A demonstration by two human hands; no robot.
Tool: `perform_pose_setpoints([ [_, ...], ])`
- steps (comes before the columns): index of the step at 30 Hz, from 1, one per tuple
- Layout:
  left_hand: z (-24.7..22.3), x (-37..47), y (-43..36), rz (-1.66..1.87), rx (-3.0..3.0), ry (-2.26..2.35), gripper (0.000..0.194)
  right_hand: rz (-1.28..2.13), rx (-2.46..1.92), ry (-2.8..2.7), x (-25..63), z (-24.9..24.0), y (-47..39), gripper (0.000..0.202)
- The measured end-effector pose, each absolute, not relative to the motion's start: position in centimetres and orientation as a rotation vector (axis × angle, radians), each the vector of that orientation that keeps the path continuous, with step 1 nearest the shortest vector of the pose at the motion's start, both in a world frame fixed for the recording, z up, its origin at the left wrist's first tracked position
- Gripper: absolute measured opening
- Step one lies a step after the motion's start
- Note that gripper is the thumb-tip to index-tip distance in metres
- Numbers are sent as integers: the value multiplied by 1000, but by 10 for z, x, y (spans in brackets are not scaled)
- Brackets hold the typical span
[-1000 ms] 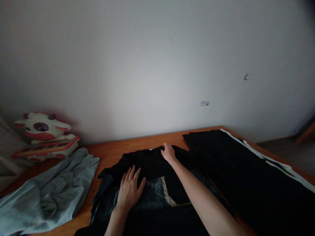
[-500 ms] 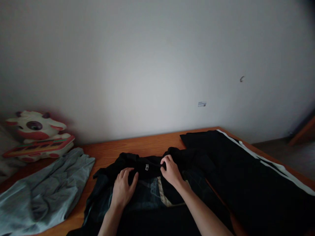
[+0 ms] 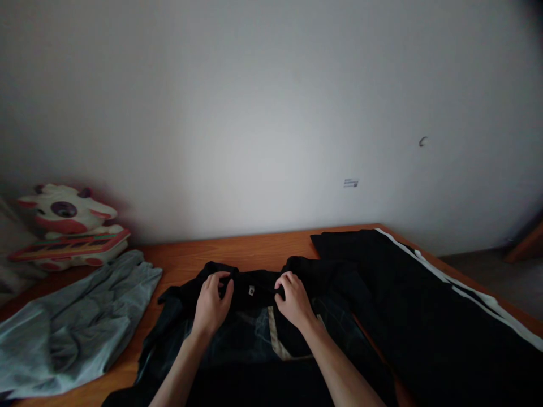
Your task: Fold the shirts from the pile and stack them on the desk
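Spreading across the near part of the wooden desk [image 3: 224,246], a black shirt [image 3: 254,381] lies with its collar end toward the wall and its lower part running out of view at the bottom. A bluish, faded-looking panel crosses its middle, and a beige strip [image 3: 275,339] bends at a corner there.

Farther up, both hands reach over the shirt to the collar. The left hand [image 3: 213,302] is at the left of the neckline and the right hand [image 3: 294,299] at the right, each with fingers curled toward the thumb; whether they pinch the dark cloth cannot be told. Between them a small white label [image 3: 251,290] shows inside the neck, and the fabric stands in raised folds beside each hand.

To the left lies a crumpled grey garment [image 3: 80,328], apart from the shirt. To the right, a black garment [image 3: 407,305] with white stripes along its outer edge lies flat; a narrow strip of wood parts it from the shirt lower down.

Behind the grey cloth sits a cow toy [image 3: 65,210] with a keyboard [image 3: 76,246] at its front. The pale wall [image 3: 254,113] beyond bears a small printed sticker [image 3: 351,183].
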State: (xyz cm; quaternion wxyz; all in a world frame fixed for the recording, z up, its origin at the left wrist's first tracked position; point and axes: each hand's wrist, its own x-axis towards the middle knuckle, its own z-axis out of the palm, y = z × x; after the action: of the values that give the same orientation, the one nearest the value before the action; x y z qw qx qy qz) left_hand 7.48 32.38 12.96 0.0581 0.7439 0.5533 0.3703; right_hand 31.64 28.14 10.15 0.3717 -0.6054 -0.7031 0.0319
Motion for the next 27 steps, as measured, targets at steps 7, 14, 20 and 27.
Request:
perform_pose_setpoints([
  [7,150,102,385,617,2499,1682,35,39,-1571,-1812,317,102,281,26],
  [14,147,84,388,418,2461,1867,30,51,-1597,-1770,317,105,281,24],
  [20,138,70,355,695,2426,2031,35,83,-1575,-1725,317,103,281,22],
  [27,118,66,328,1424,1728,1780,43,17,-1424,-1437,320,105,285,9],
])
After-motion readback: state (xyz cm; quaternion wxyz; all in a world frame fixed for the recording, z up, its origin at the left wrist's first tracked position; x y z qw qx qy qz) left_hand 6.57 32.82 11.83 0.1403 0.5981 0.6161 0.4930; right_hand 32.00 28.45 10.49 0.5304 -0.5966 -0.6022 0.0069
